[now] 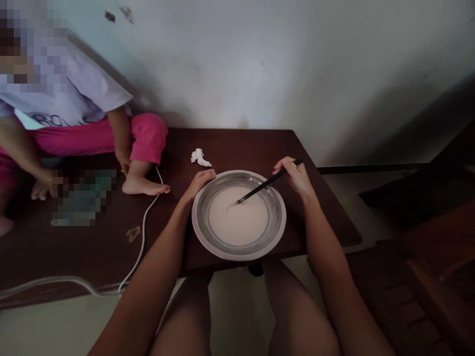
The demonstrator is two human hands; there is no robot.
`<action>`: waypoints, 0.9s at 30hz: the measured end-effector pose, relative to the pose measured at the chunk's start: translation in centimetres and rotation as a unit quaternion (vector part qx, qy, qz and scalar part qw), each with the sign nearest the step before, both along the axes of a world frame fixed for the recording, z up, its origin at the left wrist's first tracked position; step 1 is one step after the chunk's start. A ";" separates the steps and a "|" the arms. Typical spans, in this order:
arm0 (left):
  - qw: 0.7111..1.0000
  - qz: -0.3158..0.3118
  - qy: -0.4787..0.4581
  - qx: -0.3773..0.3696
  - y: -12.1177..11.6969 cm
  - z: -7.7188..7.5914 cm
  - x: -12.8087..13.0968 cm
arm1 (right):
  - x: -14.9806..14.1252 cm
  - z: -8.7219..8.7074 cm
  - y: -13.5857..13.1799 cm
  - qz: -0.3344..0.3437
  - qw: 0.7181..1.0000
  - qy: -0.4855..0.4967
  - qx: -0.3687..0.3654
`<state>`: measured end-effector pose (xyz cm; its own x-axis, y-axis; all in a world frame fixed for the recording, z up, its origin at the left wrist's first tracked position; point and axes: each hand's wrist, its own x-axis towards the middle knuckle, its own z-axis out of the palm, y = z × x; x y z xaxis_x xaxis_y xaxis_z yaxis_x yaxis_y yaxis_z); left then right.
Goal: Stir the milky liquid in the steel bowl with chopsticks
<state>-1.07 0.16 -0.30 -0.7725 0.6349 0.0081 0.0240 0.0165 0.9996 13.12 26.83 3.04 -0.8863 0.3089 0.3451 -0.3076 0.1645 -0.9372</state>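
A round metal bowl (274, 232) sits near the front edge of a dark brown table (237, 146). It holds a pale, milky batter (238, 215). My left hand (199, 182) rests on the bowl's far left rim, fingers curled over the edge. My right hand (295, 174) is closed on dark chopsticks (264, 185) whose tips dip into the batter near its far side.
A crumpled white tissue (199, 157) lies behind the bowl. Another person in a white shirt and pink trousers sits on the table at the left, bare foot (144, 186) near a white cable (143, 232). A wall stands behind; dark wooden furniture (426, 267) is at the right.
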 end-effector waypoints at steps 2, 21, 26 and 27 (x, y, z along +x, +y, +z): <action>1.000 0.001 0.002 -0.002 0.0 0.0 0.0 | 0.1 0.1 0.3 -0.023 1.000 0.009 -0.012; 1.000 0.001 0.016 -0.007 0.1 0.3 0.1 | 0.0 0.0 0.1 -0.006 1.000 0.002 0.022; 1.000 0.000 0.008 -0.007 0.1 0.1 -0.1 | 0.0 0.0 0.0 0.035 0.998 -0.038 0.030; 1.000 -0.001 0.008 -0.009 0.1 0.1 -0.1 | 0.0 0.0 -0.2 0.055 0.997 -0.044 0.036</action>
